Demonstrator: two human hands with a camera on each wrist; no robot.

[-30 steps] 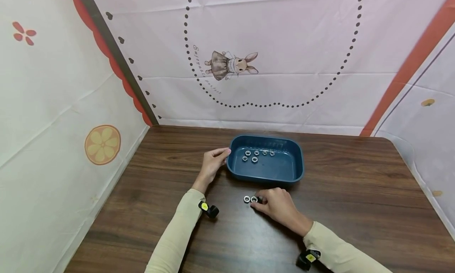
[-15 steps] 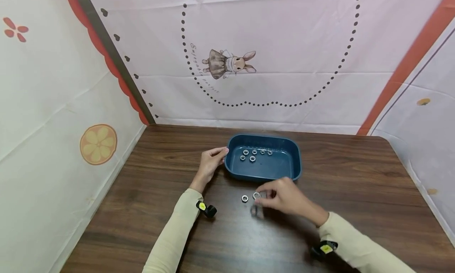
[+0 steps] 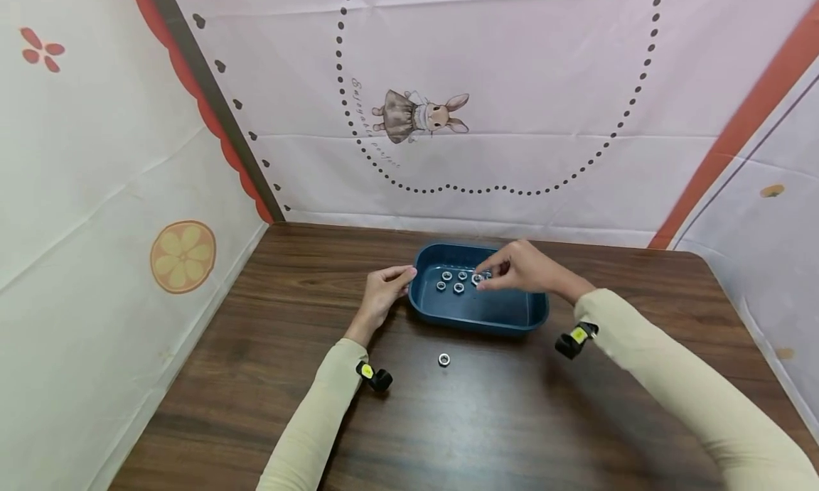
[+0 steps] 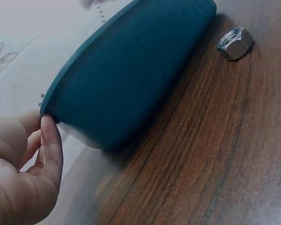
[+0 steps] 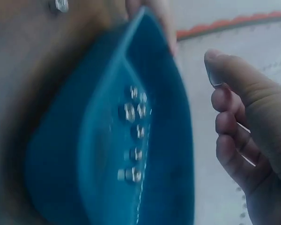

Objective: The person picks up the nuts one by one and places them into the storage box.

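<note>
My left hand [image 3: 381, 292] pinches the left rim of a dark blue tray [image 3: 473, 325]; the left wrist view shows thumb and fingers at its edge. My right hand [image 3: 527, 267] reaches over the tray's right side. Between its thumb and fingertips, in the head view, is a silver hex nut [image 3: 477, 280]; in the right wrist view I cannot make it out at the fingers. Several more nuts [image 3: 458, 288] lie on the tray floor toward the left and back. One loose nut [image 3: 444, 360] sits on the table in front of the tray.
The brown wood-grain table [image 3: 307, 292] extends around the tray. A printed cloth [image 3: 544, 107] hangs behind it, and more cloth stands along the left and right sides.
My right hand has picked up one of the two nuts from the table and carried it up and back over the tray. My left hand stays at the rim.
</note>
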